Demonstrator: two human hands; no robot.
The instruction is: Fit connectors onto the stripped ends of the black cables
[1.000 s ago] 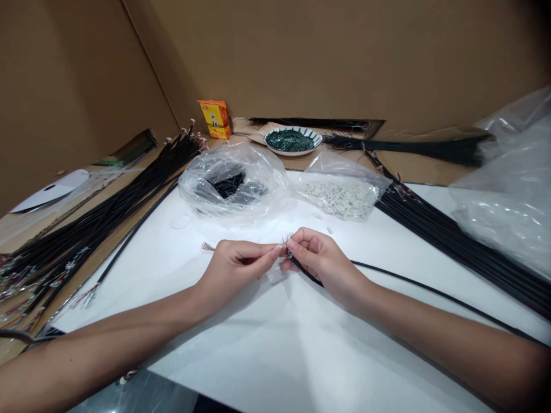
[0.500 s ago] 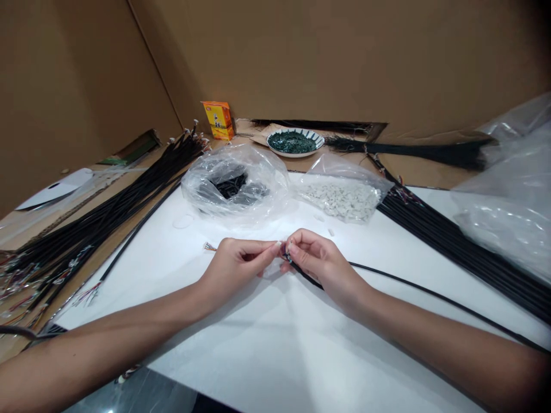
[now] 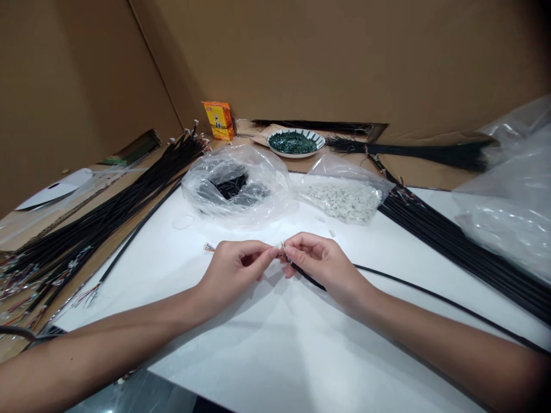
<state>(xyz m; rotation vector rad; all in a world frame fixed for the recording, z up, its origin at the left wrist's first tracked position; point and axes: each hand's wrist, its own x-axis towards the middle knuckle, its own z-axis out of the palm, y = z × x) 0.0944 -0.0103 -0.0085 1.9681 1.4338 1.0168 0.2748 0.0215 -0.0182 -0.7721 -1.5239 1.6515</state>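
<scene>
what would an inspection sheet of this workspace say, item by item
Surface: white sheet, with cardboard beyond its far edge.
Job's things: black cable with thin wires at its end; white connector showing beyond the left hand.
Clutter: clear bag of black pieces, second bag of small white pieces, plate of dark green material, orange-yellow box.
Hands: left fingers pinch the thin wires; right hand grips the black cable near its end; exact contact too small to tell.
Cables: left bundle and right bundle, both black, coloured wires showing; dark strands right of the plate.
Surroundings: cardboard walls; other people: nothing seen.
</scene>
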